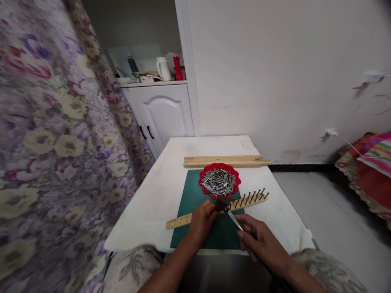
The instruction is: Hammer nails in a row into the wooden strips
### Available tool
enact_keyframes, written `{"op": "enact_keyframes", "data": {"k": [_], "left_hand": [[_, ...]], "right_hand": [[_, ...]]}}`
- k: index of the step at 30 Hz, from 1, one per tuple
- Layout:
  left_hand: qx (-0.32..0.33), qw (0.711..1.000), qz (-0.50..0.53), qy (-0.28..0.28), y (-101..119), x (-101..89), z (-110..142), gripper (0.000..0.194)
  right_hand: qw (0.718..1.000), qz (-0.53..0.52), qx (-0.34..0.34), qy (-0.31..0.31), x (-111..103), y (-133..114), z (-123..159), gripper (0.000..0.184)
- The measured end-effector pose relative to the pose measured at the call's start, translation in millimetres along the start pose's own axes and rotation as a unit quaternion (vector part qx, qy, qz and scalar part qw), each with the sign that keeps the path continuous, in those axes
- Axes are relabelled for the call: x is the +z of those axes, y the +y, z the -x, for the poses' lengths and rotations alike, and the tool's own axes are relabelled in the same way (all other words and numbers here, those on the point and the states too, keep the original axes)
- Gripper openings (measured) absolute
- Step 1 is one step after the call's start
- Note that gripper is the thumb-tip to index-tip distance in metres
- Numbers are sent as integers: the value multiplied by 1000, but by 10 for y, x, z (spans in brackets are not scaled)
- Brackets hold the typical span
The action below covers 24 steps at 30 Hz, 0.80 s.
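Note:
My right hand (pixel 256 238) grips a hammer (pixel 233 219) by its handle, and the dark hammer head is just beside my left fingertips. Closed over the middle of a wooden strip (pixel 180 221) is my left hand (pixel 202 217); whatever its fingers pinch is hidden. Screws or nails (pixel 253 196) stand upright, several of them, along the strip's right part. Small dark holes or marks dot its left end. The strip lies slantwise across a green mat (pixel 189 193). Behind it, a red scalloped dish (pixel 201 179) holds a heap of loose silvery nails (pixel 220 182).
More wooden strips (pixel 222 161) lie at the back of the white-covered table (pixel 146 215). A floral curtain (pixel 67 146) hangs on the left. Beyond the table are a white cabinet (pixel 165 114) and a wall (pixel 244 81). Red cloth (pixel 369 179) hangs at the far right.

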<state>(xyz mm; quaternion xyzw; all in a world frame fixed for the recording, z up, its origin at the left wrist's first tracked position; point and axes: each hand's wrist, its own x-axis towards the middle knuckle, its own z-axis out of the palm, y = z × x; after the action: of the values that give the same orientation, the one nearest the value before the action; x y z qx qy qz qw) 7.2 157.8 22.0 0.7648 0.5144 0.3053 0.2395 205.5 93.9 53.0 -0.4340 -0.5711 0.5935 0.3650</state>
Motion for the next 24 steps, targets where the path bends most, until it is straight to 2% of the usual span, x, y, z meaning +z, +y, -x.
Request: {"op": "enact_keyframes", "data": {"k": [5, 10, 15, 18, 21, 24], "left_hand": [[-15, 1000, -4, -4, 1, 3, -24, 18], [-3, 1000, -2, 0, 5, 7, -8, 16], [17, 1000, -1, -6, 19, -181, -4, 16], [36, 998, -35, 35, -15, -348, -162, 19], [75, 993, -84, 44, -78, -424, -453, 22], [90, 984, -151, 1, -130, -388, -746, 18]], "right_hand": [[1000, -10, -4, 3, -6, 18, -8, 32], [1000, -9, -13, 4, -30, 32, -22, 33], [997, -48, -26, 48, -121, 12, -42, 38], [995, -56, -38, 78, -177, 6, -59, 40], [993, -62, -48, 93, -204, 28, -77, 40], [992, -65, -49, 99, -209, 66, -90, 39]]}}
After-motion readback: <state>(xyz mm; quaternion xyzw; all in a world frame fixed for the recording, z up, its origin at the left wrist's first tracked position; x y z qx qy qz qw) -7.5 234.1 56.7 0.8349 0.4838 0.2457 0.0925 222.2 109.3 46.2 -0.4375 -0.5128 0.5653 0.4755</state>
